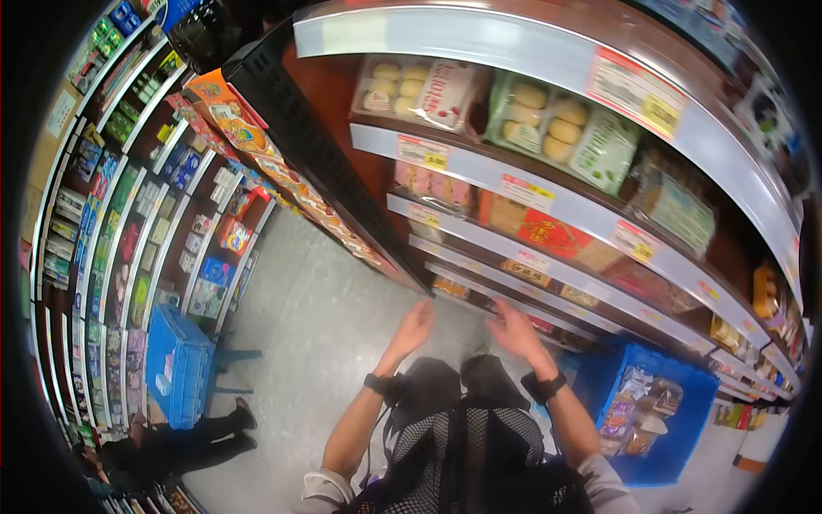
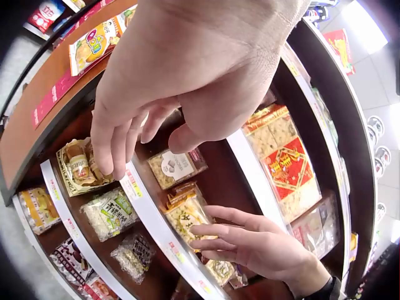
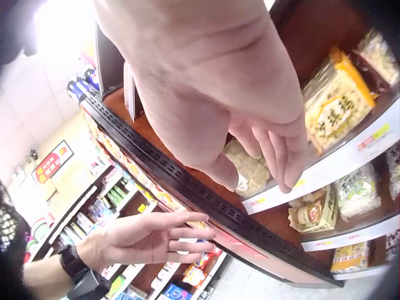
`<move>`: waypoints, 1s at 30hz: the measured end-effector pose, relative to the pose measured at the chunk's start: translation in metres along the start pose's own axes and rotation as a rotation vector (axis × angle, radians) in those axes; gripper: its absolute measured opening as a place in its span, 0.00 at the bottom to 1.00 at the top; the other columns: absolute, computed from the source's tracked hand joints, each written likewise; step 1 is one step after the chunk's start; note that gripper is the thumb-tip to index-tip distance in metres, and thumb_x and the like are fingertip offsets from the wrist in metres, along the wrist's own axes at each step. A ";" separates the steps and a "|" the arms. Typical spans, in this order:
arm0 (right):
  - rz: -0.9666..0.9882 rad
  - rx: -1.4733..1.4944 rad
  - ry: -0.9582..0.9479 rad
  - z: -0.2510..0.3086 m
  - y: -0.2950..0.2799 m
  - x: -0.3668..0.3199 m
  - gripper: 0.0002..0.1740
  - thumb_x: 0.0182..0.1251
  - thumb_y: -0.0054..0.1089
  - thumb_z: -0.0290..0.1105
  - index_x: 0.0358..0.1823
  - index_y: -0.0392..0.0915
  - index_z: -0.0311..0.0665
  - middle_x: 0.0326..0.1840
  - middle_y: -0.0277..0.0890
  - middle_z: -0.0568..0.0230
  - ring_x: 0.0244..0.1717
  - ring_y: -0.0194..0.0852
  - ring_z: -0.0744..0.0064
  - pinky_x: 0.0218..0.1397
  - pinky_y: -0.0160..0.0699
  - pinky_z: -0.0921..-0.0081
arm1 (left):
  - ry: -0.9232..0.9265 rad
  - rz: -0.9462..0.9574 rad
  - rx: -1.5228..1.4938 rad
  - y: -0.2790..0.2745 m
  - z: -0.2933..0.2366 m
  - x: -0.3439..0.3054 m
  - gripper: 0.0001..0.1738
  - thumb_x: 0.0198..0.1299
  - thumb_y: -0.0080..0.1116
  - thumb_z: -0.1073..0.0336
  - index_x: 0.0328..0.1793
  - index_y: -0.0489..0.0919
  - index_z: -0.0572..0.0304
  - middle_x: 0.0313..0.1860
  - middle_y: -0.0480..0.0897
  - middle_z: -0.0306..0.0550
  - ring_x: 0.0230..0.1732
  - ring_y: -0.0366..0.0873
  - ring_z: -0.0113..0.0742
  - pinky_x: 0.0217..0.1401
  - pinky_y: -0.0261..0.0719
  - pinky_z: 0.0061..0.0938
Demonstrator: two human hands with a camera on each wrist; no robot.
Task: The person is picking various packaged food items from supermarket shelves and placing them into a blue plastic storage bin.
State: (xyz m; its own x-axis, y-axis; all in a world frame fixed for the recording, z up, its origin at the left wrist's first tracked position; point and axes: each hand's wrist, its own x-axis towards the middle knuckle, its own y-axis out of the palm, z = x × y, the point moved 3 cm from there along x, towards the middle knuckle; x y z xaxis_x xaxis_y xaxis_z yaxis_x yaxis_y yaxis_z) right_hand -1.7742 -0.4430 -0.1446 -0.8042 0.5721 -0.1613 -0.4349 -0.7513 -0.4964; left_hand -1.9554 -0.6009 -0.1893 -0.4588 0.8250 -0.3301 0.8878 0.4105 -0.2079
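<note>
Left hand [image 1: 413, 328]: holding nothing, relaxed and loosely curved, stretched out before the shelves [image 1: 372, 140], well apart from the right
Right hand [image 1: 514, 332]: likewise empty and relaxed, reaching toward the same shelves; whether touching a packet, cannot tell
Yellow-edged packet [image 2: 183, 219]: lying on a lower shelf, partly behind the right hand in the left wrist view
Pale-labelled packet [image 2: 178, 167]: on that same shelf, just beside the yellow-edged one, near the left thumb in that view
Flat pack with red label [image 2: 290, 169]: one shelf higher
Dark wristbands [image 1: 545, 387]: worn on both wrists
Bun pack [image 1: 411, 90]: on an upper shelf, beside a green-wrapped bun pack [image 1: 561, 133]
Orange snack packs [image 1: 235, 128]: lined along the shelf end, to the left
Right blue crate [image 1: 695, 420]: near the shelves, holding assorted packets [image 1: 638, 411]
Left blue crate [image 1: 178, 368]: across the aisle, near another person [image 1: 175, 441] in dark clothes
</note>
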 end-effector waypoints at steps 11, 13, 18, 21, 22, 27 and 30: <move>-0.227 -0.085 0.020 0.031 0.055 0.171 0.37 0.58 0.66 0.43 0.64 0.65 0.29 0.61 0.70 0.38 0.60 0.69 0.41 0.63 0.68 0.60 | -0.022 0.019 -0.043 -0.080 -0.017 0.129 0.49 0.61 0.49 0.75 0.80 0.30 0.55 0.54 0.77 0.61 0.47 0.80 0.40 0.46 0.79 0.30; -0.320 0.000 -0.027 0.047 0.062 0.183 0.34 0.58 0.66 0.45 0.61 0.70 0.31 0.61 0.70 0.40 0.64 0.64 0.43 0.66 0.64 0.61 | -0.019 0.026 -0.045 -0.089 -0.016 0.149 0.50 0.60 0.48 0.76 0.80 0.28 0.52 0.53 0.77 0.60 0.46 0.80 0.39 0.44 0.79 0.29; -0.192 -0.033 0.088 0.050 0.079 0.217 0.28 0.61 0.63 0.42 0.59 0.71 0.34 0.58 0.74 0.47 0.60 0.70 0.49 0.63 0.66 0.63 | -0.065 0.152 -0.149 -0.100 -0.020 0.170 0.52 0.58 0.49 0.77 0.80 0.29 0.47 0.55 0.76 0.62 0.47 0.80 0.40 0.46 0.78 0.28; -0.310 0.023 0.103 0.055 0.074 0.224 0.26 0.61 0.63 0.41 0.58 0.73 0.36 0.56 0.75 0.49 0.58 0.71 0.50 0.61 0.68 0.63 | -0.012 0.198 -0.056 -0.100 -0.011 0.178 0.51 0.57 0.50 0.78 0.81 0.35 0.44 0.58 0.74 0.63 0.50 0.79 0.41 0.51 0.78 0.30; -0.373 -0.057 0.090 0.045 0.075 0.227 0.25 0.60 0.64 0.40 0.56 0.74 0.37 0.55 0.76 0.49 0.56 0.72 0.50 0.59 0.70 0.63 | 0.052 0.213 0.057 -0.100 -0.010 0.176 0.51 0.57 0.50 0.78 0.81 0.36 0.44 0.59 0.73 0.63 0.51 0.78 0.41 0.52 0.78 0.31; -0.814 -0.322 0.018 0.025 0.059 0.216 0.25 0.55 0.68 0.39 0.52 0.77 0.37 0.51 0.77 0.48 0.54 0.73 0.49 0.58 0.70 0.61 | 0.201 0.302 0.242 -0.096 -0.030 0.174 0.51 0.54 0.50 0.80 0.81 0.42 0.39 0.65 0.67 0.62 0.54 0.77 0.45 0.52 0.79 0.32; -0.603 -0.249 0.209 0.010 0.056 0.207 0.40 0.44 0.74 0.34 0.60 0.67 0.32 0.57 0.73 0.42 0.59 0.70 0.42 0.60 0.71 0.59 | 0.333 0.383 0.302 -0.095 -0.028 0.176 0.52 0.52 0.49 0.81 0.81 0.43 0.35 0.66 0.65 0.61 0.56 0.76 0.45 0.52 0.79 0.31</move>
State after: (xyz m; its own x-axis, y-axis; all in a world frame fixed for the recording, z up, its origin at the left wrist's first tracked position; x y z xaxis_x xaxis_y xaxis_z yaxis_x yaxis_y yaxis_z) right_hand -1.9692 -0.3694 -0.1970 -0.3445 0.9371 0.0563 -0.6558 -0.1973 -0.7287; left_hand -2.1199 -0.4839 -0.2021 -0.0284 0.9902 -0.1371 0.9159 -0.0291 -0.4003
